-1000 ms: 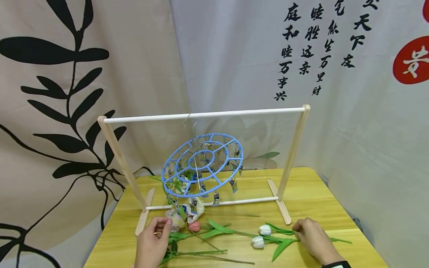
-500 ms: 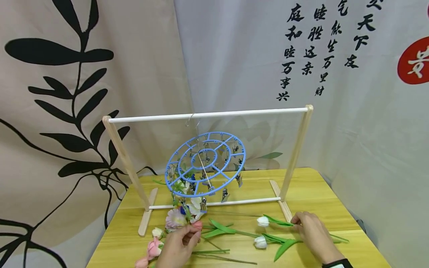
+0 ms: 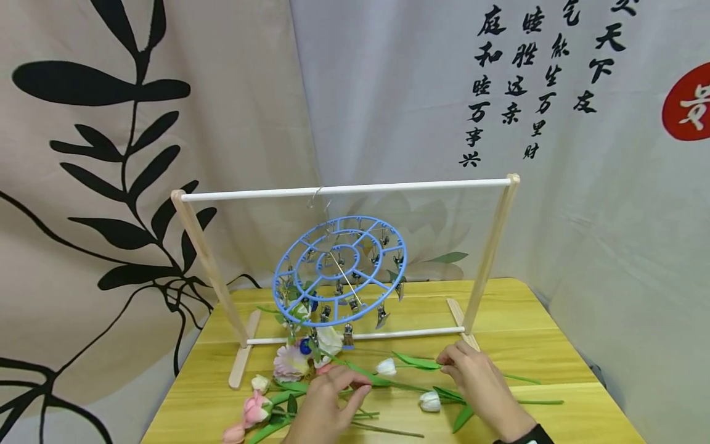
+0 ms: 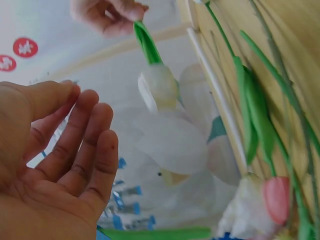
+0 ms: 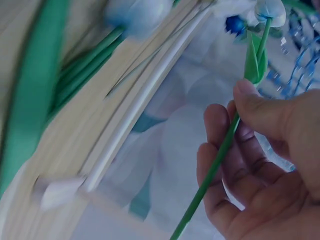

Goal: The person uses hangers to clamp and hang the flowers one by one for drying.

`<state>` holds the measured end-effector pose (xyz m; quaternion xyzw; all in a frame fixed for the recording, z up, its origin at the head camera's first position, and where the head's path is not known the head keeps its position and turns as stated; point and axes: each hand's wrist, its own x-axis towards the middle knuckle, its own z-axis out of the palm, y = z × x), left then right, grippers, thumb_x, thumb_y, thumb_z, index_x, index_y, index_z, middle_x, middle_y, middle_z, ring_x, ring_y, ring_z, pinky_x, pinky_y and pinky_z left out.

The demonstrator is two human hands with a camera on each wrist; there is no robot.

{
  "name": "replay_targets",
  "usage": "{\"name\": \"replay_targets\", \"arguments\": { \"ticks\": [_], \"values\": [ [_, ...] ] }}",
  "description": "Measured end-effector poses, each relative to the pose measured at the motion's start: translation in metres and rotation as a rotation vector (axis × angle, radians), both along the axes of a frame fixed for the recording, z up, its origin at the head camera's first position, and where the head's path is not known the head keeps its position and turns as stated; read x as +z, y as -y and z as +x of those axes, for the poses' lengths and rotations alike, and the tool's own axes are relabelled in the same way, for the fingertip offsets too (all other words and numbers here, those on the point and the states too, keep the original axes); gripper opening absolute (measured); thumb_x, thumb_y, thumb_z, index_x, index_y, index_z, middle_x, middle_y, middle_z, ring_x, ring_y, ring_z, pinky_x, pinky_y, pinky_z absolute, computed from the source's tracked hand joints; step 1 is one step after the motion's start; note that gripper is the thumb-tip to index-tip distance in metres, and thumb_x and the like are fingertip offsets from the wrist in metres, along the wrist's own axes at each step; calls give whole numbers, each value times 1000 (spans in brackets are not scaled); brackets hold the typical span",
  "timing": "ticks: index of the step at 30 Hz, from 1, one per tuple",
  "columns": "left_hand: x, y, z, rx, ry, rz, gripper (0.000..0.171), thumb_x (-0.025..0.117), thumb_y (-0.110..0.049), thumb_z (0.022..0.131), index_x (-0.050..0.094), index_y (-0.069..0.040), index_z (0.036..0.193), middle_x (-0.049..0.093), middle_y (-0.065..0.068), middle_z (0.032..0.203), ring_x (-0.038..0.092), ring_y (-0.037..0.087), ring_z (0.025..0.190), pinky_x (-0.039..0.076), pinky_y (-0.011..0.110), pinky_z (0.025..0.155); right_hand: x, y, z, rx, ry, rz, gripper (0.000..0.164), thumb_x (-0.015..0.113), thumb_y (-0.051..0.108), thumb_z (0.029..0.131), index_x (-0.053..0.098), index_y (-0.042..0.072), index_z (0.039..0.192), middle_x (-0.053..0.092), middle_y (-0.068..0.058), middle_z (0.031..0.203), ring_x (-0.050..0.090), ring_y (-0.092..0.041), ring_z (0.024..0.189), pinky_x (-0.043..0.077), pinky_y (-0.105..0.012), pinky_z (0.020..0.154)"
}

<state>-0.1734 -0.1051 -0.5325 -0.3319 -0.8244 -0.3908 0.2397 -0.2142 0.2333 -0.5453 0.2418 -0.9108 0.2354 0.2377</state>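
Observation:
My right hand pinches the green stem of a white tulip between thumb and fingers. In the right wrist view the tulip points away, just past the thumb. My left hand hovers over the flowers with bent fingers; the left wrist view shows nothing between its fingers. A second white tulip lies on the table below the right hand. Behind the hands, a blue round clip hanger hangs from a rack, with flowers hanging from its left side.
The rack's white top bar and low bar cross behind the hands. Pink tulips, a pale purple flower and loose stems lie on the wooden table. A curtain hangs behind.
My right hand has moved left, carrying one white tulip away from the other. My left hand has moved right from the pale purple flower. The blue hanger has turned a little.

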Motion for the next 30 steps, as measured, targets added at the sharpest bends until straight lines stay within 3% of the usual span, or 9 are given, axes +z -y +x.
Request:
{"name": "replay_targets", "arguments": {
  "ticks": [3, 7, 14, 20, 25, 30],
  "values": [
    [3, -11, 1, 20, -103, -48, 15, 90, -10, 103, 82, -20, 112, 85, -7, 102, 75, 6, 90, 61, 16, 80, 2, 15, 5, 72, -11, 3, 29, 95, -2, 91, 79, 19, 103, 72, 10, 100, 73, -3, 80, 60, -17, 66],
    [9, -24, 4, 67, -136, -133, 25, 96, -15, 97, 81, -20, 117, 84, -5, 108, 75, 11, 96, 65, 19, 82, 5, 35, 11, 187, -16, 5, 27, 93, -1, 94, 79, 18, 106, 72, 8, 102, 74, -4, 83, 61, -15, 68],
    [10, -37, 1, 104, -86, -267, 36, 100, -21, 94, 81, -18, 124, 86, -5, 113, 79, 14, 100, 66, 28, 87, 11, 61, 18, 300, -31, -7, 28, 92, -4, 95, 80, 16, 110, 73, 6, 106, 73, -4, 89, 60, -14, 73],
    [5, -39, -3, 140, -4, -283, 31, 101, -19, 93, 82, -15, 118, 86, -4, 108, 78, 12, 95, 64, 26, 83, 11, 70, 19, 359, -38, -31, 27, 91, -6, 96, 76, 9, 112, 76, 1, 106, 78, -9, 92, 61, -12, 76],
    [1, -39, -7, 175, -6, -301, 27, 103, -18, 89, 82, -17, 107, 86, -6, 100, 77, 8, 90, 64, 27, 81, 14, 74, 18, 395, 34, -82, 36, 85, -12, 98, 70, 8, 123, 79, -3, 111, 81, -11, 96, 64, -15, 78],
    [2, -37, -10, 194, -7, -289, 21, 102, -16, 90, 84, -19, 101, 85, -7, 95, 74, 4, 85, 63, 26, 80, 20, 78, 17, 409, 15, -95, 40, 84, -15, 98, 69, 7, 127, 80, -4, 115, 82, -11, 100, 66, -15, 82]
  ]
}}
